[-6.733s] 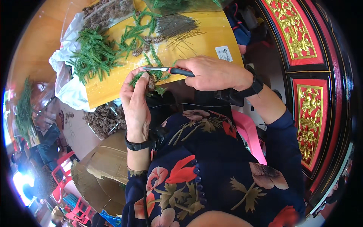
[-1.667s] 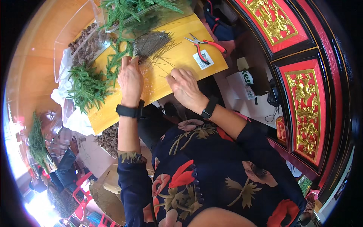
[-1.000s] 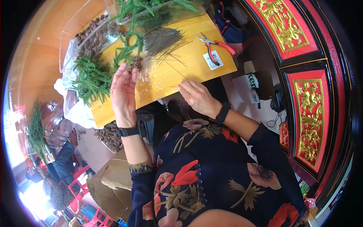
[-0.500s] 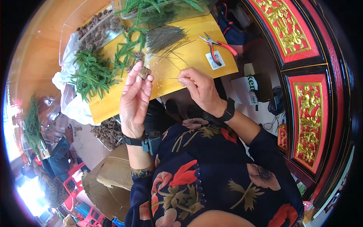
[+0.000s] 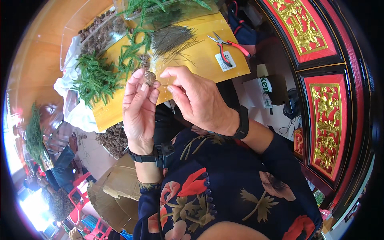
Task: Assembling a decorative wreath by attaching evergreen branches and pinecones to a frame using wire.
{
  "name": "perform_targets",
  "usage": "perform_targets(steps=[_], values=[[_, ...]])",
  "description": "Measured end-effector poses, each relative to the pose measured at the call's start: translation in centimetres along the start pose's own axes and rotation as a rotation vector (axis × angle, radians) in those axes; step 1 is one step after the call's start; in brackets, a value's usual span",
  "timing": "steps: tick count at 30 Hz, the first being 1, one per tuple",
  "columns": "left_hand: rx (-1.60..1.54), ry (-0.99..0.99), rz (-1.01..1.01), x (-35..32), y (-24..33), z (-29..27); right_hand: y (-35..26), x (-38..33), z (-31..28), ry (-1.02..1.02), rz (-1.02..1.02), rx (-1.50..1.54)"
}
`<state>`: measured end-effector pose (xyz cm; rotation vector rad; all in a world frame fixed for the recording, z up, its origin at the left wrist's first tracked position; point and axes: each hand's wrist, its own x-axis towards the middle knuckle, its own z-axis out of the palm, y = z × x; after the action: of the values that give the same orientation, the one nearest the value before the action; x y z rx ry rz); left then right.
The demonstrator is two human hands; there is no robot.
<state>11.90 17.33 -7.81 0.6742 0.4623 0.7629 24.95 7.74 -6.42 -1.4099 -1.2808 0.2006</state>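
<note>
A small brown pine cone [image 5: 150, 77] sits between the fingertips of my left hand [image 5: 139, 108], above the near edge of the yellow table. Beside it, my right hand [image 5: 202, 100] is closed on a thin wire [image 5: 163, 85], which reaches to the cone's right side. Whether the wire's end has gone in among the scales is too small to tell. My right index finger is raised a little, close to the cone. More pine cones [image 5: 145, 60] lie on the table just past my left fingertips.
A heap of dark wires [image 5: 172, 40], red-handled pliers [image 5: 228, 48] and a white card [image 5: 226, 61] lie on the yellow table [image 5: 216, 32]. Green sprigs [image 5: 96, 76] are piled at left. Clear bins hold pine cones [image 5: 100, 32] and greenery [image 5: 148, 5]. A cardboard box [image 5: 116, 192] stands lower left.
My right hand has moved left with the wire, bringing it to the pine cone. My left hand has shifted slightly left and still holds the cone.
</note>
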Motion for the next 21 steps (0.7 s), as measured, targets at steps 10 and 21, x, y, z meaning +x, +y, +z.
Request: perform_targets(steps=[10,21], values=[[0.162,0.059,0.098,-0.6,0.2,0.7,-0.4,-0.3,0.2,0.021,0.035,0.027],[0.201,0.068,0.11,-1.3,0.0,0.9,-0.3,-0.4,0.4,0.021,0.074,0.032]])
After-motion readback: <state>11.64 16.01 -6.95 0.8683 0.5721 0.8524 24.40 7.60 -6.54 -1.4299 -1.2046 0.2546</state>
